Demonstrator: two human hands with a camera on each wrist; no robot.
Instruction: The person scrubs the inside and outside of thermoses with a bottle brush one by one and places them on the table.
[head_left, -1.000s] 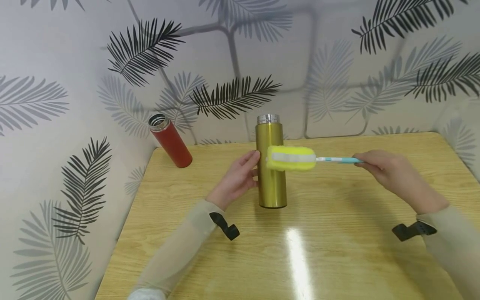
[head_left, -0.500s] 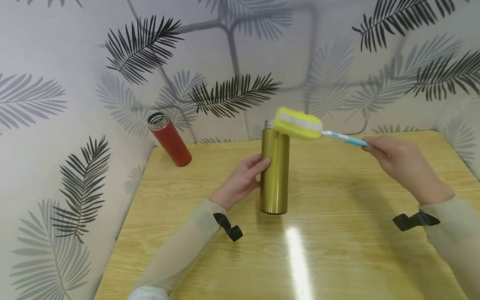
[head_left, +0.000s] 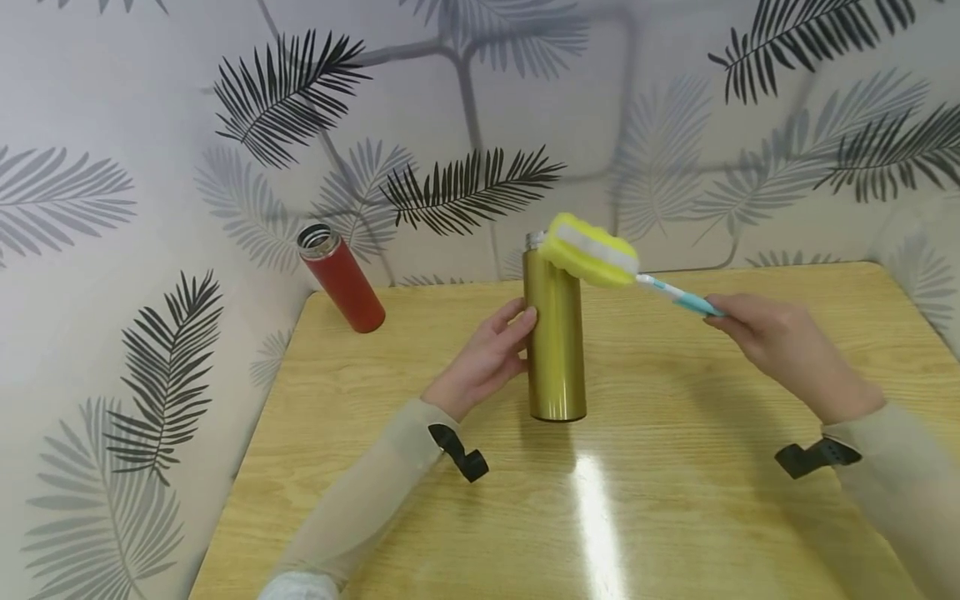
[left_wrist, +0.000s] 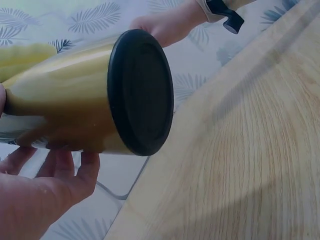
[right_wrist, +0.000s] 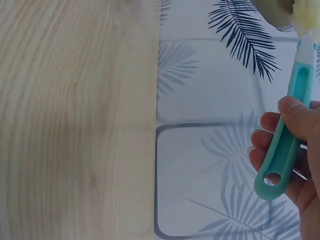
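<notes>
My left hand (head_left: 483, 358) grips a gold vacuum flask (head_left: 555, 354) around its left side, holding it roughly upright. In the left wrist view, the black base of the flask (left_wrist: 142, 95) hangs above the table, with the fingers (left_wrist: 62, 165) underneath its side. My right hand (head_left: 787, 350) holds a bottle brush by its turquoise handle (head_left: 693, 303), the thumb laid along it in the right wrist view (right_wrist: 295, 112). The brush's yellow sponge head (head_left: 588, 250) lies slantwise in front of the flask's upper right, partly covering its steel neck. Whether sponge and flask touch, I cannot tell.
A red flask (head_left: 345, 283) without a lid stands at the table's back left corner. The wooden table (head_left: 675, 500) meets a wall (head_left: 675, 183) with a leaf pattern along its back edge. Black camera straps sit on both wrists.
The brush head has risen from the gold flask's middle to its neck and now tilts, handle end lower. The gold flask and left hand have shifted slightly right. The red flask stays put.
</notes>
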